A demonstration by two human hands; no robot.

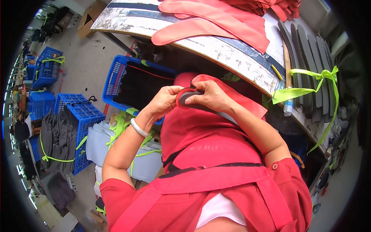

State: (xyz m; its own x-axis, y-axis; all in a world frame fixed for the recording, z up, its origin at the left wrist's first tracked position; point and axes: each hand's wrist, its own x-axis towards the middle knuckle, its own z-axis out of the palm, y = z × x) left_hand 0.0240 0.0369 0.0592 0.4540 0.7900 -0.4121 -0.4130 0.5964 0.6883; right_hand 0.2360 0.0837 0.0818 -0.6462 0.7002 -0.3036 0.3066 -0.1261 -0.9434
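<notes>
Above my lap, both hands meet at the rounded end of a red fabric piece with a dark grey padded strip against it. My left hand, with a white bangle on the wrist, pinches the red edge at that end. The fingers of my right hand close round the grey strip, thumb pressed on its face. The strip runs back beneath my right wrist, and part of it is hidden there. Whether the strip lies inside the red fabric or just against it, I cannot tell.
Ahead stands a worn white table with long red fabric pieces and, at right, grey curved strips tied with a yellow-green band. A blue crate holding dark material sits under its edge. More blue crates and bundles line the left floor.
</notes>
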